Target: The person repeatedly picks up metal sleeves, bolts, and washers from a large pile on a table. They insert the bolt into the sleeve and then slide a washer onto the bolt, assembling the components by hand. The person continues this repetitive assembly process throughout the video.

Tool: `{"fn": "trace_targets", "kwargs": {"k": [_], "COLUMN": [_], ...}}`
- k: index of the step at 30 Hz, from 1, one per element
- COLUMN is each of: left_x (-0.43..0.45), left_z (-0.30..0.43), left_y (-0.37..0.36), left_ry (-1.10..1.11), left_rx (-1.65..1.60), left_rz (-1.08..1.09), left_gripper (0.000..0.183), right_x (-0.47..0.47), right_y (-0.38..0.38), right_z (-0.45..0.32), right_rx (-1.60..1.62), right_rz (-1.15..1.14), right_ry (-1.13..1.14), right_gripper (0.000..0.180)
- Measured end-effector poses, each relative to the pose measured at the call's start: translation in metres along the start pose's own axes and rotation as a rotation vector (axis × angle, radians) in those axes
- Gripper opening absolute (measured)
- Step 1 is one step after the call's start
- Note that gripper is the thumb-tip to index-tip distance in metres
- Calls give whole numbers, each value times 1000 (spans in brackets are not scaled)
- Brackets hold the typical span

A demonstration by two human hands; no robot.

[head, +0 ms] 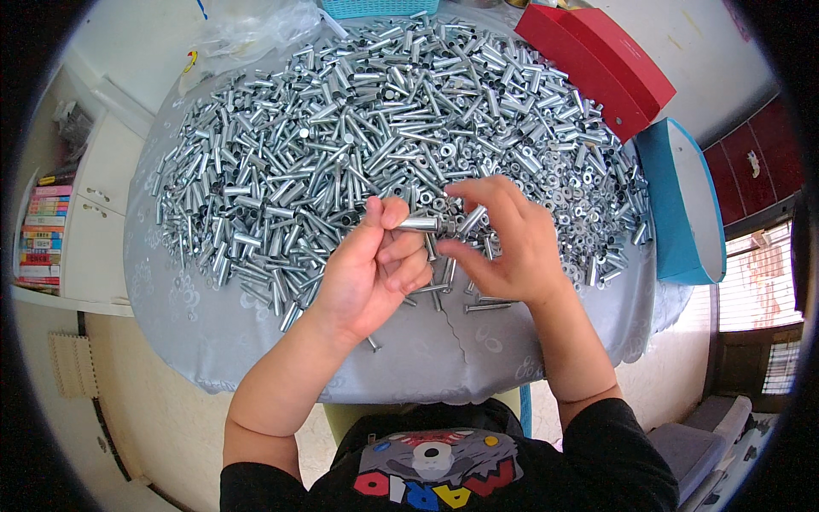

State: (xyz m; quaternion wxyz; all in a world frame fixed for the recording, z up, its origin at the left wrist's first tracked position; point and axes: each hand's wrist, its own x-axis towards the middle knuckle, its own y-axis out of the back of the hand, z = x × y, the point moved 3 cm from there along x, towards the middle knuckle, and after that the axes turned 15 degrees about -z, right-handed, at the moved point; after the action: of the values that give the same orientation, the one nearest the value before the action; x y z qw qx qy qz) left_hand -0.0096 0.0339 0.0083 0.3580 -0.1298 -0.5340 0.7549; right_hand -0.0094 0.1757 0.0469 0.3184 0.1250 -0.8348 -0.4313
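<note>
Between its thumb and index finger, my left hand (374, 269) grips a shiny metal sleeve (417, 223), lying roughly level and pointing right. A nut (450, 227) shows at the sleeve's right end; how it sits there is too small to tell. My right hand (512, 240) curves around that end with thumb and fingers apart, and I see nothing held between them. Beneath both hands spreads a broad heap of metal sleeves and bolts (358, 121). Loose nuts and washers (569, 192) gather on the heap's right side.
The heap lies on a table with a grey patterned cloth (269, 358). A red box (601, 64) and a blue bin (681, 205) stand along the right side. Clear plastic bags (256, 32) and a turquoise basket (381, 6) are at the far edge. Stray bolts (487, 307) lie near me.
</note>
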Motion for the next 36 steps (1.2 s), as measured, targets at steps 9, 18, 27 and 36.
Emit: {"fn": "trace_targets", "kwargs": {"k": [9, 18, 27, 36], "left_x": [-1, 0, 1, 0], "left_z": [0, -3, -3, -5], "left_y": [1, 0, -1, -1], "left_ry": [12, 12, 7, 24], "left_rx": [13, 45, 42, 77], "left_rz": [-4, 30, 28, 42], "left_gripper": [30, 27, 27, 29], "right_x": [-6, -2, -4, -5], "right_y": [-3, -2, -2, -2], "right_z": [2, -3, 1, 1], "right_rx": [-211, -48, -28, -147], "right_rz": [-129, 5, -54, -121], "right_ry": [7, 5, -33, 3], "right_gripper": [27, 24, 33, 26]}}
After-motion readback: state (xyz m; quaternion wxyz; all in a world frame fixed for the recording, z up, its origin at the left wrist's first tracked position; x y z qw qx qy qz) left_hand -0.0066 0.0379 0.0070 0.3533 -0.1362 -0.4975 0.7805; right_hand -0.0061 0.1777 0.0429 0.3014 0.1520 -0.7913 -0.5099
